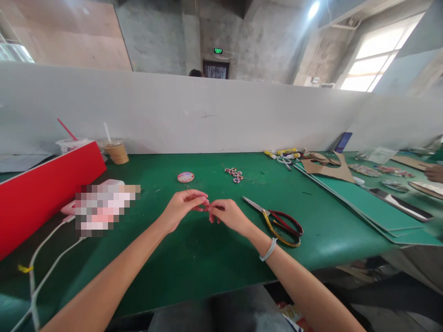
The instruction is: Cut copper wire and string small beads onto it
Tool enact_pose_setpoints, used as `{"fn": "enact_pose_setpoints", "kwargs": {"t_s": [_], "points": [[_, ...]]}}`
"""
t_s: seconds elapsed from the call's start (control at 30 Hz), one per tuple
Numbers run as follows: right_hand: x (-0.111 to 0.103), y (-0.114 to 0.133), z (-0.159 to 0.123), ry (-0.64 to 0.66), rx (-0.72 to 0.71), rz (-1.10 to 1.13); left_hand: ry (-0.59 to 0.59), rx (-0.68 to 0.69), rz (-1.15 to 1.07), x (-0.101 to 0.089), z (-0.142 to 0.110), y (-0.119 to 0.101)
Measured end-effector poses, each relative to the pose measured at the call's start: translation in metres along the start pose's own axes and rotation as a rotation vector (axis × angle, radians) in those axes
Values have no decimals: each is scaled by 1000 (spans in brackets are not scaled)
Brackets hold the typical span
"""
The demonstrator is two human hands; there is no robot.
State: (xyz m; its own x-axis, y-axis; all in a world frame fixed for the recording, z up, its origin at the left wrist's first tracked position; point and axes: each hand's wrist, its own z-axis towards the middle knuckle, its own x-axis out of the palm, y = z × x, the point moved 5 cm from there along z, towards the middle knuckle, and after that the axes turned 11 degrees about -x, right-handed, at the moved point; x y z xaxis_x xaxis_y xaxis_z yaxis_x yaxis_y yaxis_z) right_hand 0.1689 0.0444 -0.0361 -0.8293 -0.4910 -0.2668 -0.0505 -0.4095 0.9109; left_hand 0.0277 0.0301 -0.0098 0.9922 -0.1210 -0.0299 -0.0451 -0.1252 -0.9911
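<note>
Pinching narrowly with left hand (180,207) and right hand (231,215) — cannot tell on what — seemingly part-made beadwork (237,174) at one o'clock, scissors (266,214) untouched at three.

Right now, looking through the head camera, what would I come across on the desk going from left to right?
Red panel, cup with a tan drink, small round disc, bead cluster, scissors, cut brown cardboard, another person's hand.

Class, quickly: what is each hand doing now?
Left hand: fingers pinched; anything held can't be told.
Right hand: pinched close beside it; contents unclear.
</note>
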Motion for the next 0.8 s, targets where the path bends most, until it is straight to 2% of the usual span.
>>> {"fn": "enact_pose_setpoints", "kwargs": {"t_s": [0.1,0.3,0.5,0.63,0.73,0.8], "points": [[-2,-1,0,7,29,33,-20,6,39,-2,0,0],[-9,-1,-1,2,109,139,-133,59,9,-10,2,-2],[-10,-3,-2,27,115,127,-250,117,-96,-20,-1,-8],[-11,-5,-2,26,138,108,-257,106,-168,-26,2,-2],[-17,-5,-1,7,128,-15,-308,62,-219,-43,13,7],[-24,-2,-2,-26,87,-216,-441,40,-205,-64,20,12]]}}
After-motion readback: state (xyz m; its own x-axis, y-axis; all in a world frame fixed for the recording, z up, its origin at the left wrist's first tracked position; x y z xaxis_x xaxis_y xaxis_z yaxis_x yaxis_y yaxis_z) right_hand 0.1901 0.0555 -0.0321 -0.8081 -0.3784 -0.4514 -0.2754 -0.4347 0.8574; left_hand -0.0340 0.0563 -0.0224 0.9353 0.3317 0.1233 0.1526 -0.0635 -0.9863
